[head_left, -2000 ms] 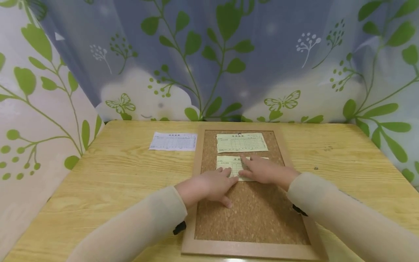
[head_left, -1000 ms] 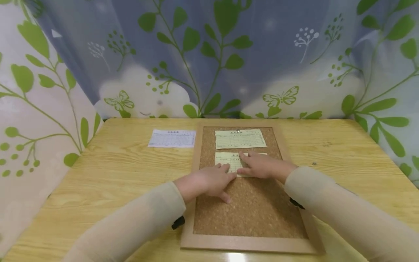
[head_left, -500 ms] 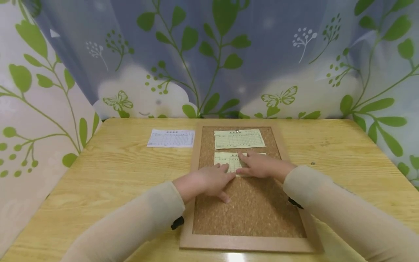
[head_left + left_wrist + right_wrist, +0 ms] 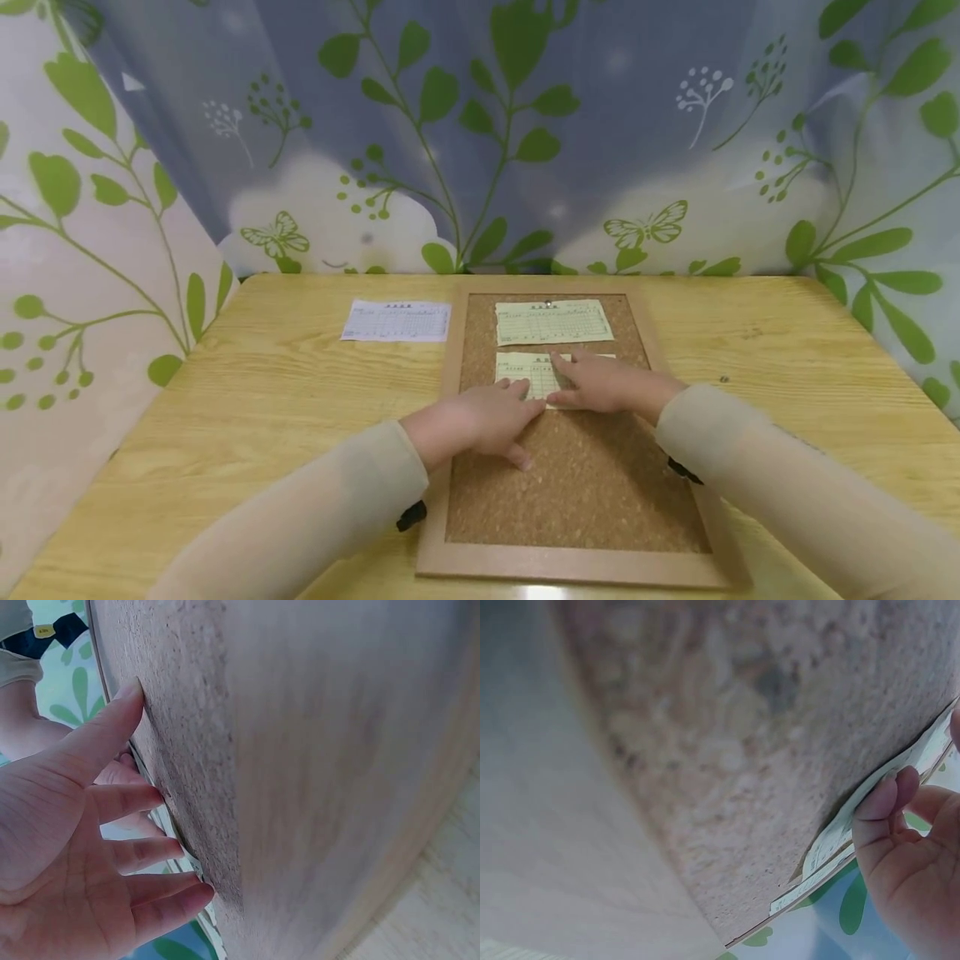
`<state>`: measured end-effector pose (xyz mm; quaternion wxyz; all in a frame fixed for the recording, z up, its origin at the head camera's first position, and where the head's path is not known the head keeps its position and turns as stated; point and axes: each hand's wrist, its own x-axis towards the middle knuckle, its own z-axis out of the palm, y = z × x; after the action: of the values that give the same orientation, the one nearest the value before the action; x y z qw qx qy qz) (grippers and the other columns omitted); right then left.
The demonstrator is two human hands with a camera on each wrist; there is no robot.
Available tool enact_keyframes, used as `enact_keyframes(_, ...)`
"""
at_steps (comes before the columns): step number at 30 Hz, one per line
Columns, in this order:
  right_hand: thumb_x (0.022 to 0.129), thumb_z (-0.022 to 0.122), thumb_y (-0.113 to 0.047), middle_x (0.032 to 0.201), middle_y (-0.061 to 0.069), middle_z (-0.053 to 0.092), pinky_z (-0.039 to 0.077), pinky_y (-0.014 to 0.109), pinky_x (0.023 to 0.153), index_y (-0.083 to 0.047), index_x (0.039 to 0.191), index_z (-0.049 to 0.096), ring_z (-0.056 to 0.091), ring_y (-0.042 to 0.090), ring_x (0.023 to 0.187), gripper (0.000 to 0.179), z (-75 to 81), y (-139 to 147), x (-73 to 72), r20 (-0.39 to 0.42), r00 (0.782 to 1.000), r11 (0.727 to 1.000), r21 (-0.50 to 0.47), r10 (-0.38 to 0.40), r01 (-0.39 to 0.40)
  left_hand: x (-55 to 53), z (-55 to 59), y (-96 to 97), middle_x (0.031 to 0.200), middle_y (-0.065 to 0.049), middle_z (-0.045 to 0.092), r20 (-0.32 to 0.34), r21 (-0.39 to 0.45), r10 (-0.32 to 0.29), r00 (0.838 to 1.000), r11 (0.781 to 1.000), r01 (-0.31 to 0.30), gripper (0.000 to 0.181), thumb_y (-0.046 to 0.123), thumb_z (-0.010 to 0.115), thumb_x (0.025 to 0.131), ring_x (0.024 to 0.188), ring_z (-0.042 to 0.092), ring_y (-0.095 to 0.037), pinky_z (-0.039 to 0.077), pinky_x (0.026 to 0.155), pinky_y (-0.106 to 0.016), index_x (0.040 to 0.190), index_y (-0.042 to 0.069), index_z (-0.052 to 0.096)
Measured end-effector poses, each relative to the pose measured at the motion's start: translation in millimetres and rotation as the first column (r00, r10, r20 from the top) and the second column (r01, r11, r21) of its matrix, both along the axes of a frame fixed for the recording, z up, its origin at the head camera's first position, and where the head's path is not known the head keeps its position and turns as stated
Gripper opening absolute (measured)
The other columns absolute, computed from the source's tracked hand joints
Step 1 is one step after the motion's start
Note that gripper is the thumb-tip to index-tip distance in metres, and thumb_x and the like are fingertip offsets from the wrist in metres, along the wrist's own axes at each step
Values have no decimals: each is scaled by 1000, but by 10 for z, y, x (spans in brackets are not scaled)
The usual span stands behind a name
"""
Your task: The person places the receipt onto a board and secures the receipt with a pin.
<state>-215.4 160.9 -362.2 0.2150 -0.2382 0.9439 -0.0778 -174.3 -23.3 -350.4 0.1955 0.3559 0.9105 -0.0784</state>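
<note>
A pale yellow printed slip (image 4: 512, 367) lies on the cork board (image 4: 585, 492), in the head view, under both hands. My left hand (image 4: 491, 419) rests at its lower left with fingers spread and thumb pointing away; the left wrist view shows its fingertips (image 4: 196, 894) right at the paper and cork. My right hand (image 4: 603, 382) covers the slip's right part, index finger and thumb apart on the paper. In the right wrist view the thumb (image 4: 877, 799) touches the slip's slightly raised edge. Above it, another yellow slip (image 4: 555, 323) has a small pin (image 4: 548, 303) at its top edge.
A white printed slip (image 4: 396, 322) lies on the wooden table (image 4: 262, 392), left of the board's wooden frame (image 4: 577, 567). A small metallic object (image 4: 724, 380) sits on the table to the right. Patterned curtains (image 4: 600, 125) stand behind and beside the table.
The head view shifts slightly. Both hands and the slips stay in place on the board.
</note>
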Motion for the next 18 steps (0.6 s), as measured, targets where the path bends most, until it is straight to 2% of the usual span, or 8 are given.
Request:
enact_keyframes(5,96,47,-44,144,36,19,29,57,101,4,146,19,32,48,127,75,28,27,0,18,1000,1000,-13,9,-9,5,33,38,152,-12,22,15,-18,20,1000,1000,-19,85,56,62,78,135,28,-33,33,103,-46,147,18,31)
enact_keyframes(11,96,48,-42,145,34,18,27,57,102,2,147,18,30,47,129,74,50,22,-9,25,1000,1000,7,-5,5,-7,42,47,151,-13,23,2,-7,-6,1000,1000,6,83,55,62,80,134,29,-33,33,104,-44,147,16,32)
enact_keyframes(18,96,50,-40,144,34,22,26,56,103,4,146,21,30,45,129,73,84,-10,-26,30,1000,1000,20,8,-9,-7,30,31,152,-13,22,17,-9,6,1000,1000,-6,83,55,62,80,135,28,-33,32,104,-44,147,16,32)
